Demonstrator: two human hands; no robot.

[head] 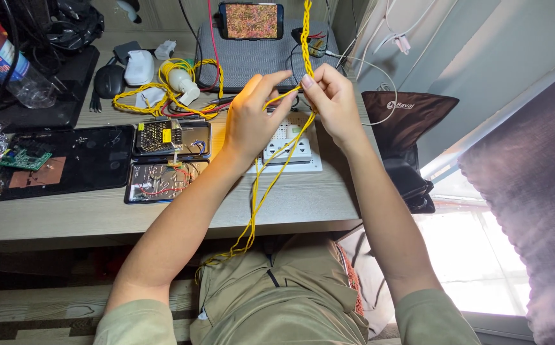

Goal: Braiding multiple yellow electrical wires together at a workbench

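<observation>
Braiding in hand | yellow wire braid [306, 38] hangs from above, loose strands [258, 191] trail over surface [303, 204] to lap | left hand [249, 121] and right hand [332, 99] each pinch strands below the plait | next, probably: cross one strand, keep tension.

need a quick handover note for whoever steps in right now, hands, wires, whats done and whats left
Left hand: pinching the loose yellow wire strands at the braid's end.
Right hand: gripping the braided yellow wire where it stops.
Done: braid runs up past the grey pad.
Left: loose strands hang over the white socket strip to the lap, unbraided.
</observation>
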